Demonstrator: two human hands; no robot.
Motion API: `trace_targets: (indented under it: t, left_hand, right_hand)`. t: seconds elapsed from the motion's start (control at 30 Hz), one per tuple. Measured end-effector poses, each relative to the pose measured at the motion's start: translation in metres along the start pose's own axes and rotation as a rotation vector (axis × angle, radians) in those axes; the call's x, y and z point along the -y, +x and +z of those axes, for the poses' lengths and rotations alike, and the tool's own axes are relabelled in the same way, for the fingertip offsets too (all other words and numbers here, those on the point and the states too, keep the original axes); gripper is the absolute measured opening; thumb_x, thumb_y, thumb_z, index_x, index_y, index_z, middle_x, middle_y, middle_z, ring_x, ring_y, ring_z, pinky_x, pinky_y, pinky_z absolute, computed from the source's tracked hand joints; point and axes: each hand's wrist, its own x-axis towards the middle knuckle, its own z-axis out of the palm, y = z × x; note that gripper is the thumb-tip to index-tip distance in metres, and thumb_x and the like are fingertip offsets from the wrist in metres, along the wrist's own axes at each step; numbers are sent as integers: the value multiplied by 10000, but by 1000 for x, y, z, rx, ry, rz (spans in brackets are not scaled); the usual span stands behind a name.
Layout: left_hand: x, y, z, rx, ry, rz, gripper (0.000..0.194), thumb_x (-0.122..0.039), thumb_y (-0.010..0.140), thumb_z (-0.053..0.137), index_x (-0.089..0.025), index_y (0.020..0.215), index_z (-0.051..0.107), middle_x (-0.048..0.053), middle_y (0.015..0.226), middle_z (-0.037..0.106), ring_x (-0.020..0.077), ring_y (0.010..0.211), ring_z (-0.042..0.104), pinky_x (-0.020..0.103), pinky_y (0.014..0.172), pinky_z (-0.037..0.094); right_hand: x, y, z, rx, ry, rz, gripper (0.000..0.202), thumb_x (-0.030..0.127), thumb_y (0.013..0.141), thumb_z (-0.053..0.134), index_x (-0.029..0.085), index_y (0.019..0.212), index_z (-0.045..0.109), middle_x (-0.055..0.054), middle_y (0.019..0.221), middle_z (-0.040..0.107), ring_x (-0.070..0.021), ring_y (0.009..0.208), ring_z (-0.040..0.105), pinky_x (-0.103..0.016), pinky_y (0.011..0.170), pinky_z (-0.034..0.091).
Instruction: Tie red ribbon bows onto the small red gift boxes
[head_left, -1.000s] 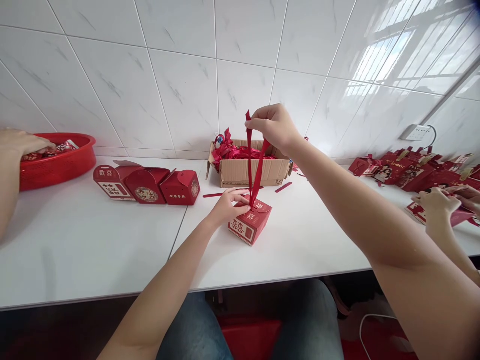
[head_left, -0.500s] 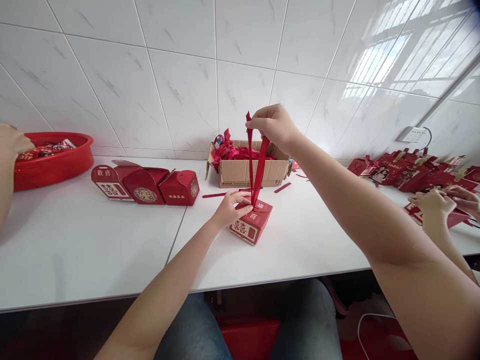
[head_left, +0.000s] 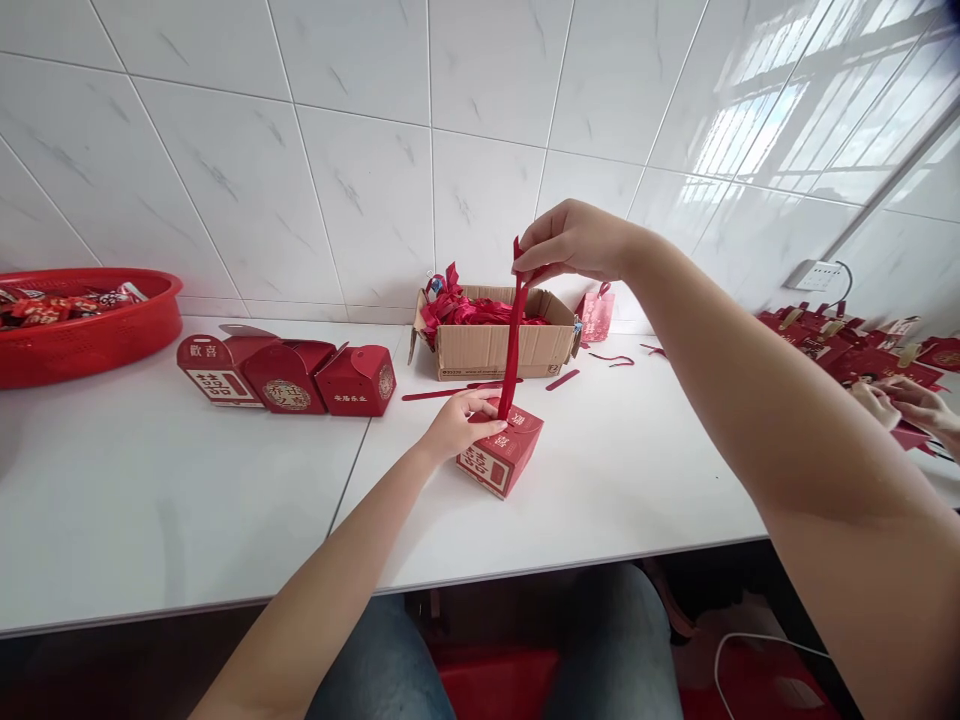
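A small red gift box with gold-white lettering stands on the white table in front of me. From its top a red ribbon rises nearly straight, pulled taut. My right hand is closed high above the box, pinching the ribbon's upper end between thumb and fingers. My left hand grips the top of the box at the ribbon's base, thumb on the near side and fingers behind; the fingertips are partly hidden.
Behind the box is a cardboard carton of red ribbons. Three red boxes stand to the left, beside a red basin of wrapped sweets. Ribbon scraps lie near the carton. At right, another person's hands work among red boxes.
My right hand has shifted slightly right, and the two ribbon strands, apart before, now line up as one strip. The other person's hand at the left basin has gone from view.
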Motion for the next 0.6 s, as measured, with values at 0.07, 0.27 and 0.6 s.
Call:
trace_targets:
  t: [0.07, 0.27, 0.6]
  left_hand:
    - [1, 0, 0, 1, 0, 6, 164, -374, 675, 754, -232, 758, 759, 44, 1407, 541, 323, 1289, 493, 495, 1139, 310]
    - [1, 0, 1, -15, 9, 10, 147, -377, 677, 759, -240, 728, 747, 34, 1373, 572, 323, 1319, 462, 492, 1151, 294]
    - [0, -1, 0, -10, -28, 5, 175, -396, 667, 767, -235, 733, 752, 35, 1382, 566, 331, 1303, 482, 473, 1135, 321]
  right_hand:
    - [3, 0, -4, 22, -20, 9, 171, 130, 691, 784, 182, 653, 625, -41, 744, 662, -198, 833, 683, -373, 858, 607]
    - [5, -1, -6, 37, -26, -55, 142, 63, 717, 724, 157, 822, 703, -36, 746, 685, -171, 764, 693, -375, 868, 609]
    - [23, -2, -13, -66, -391, -7, 156, 175, 623, 834, 234, 743, 754, -31, 714, 708, -235, 820, 673, -348, 659, 546]
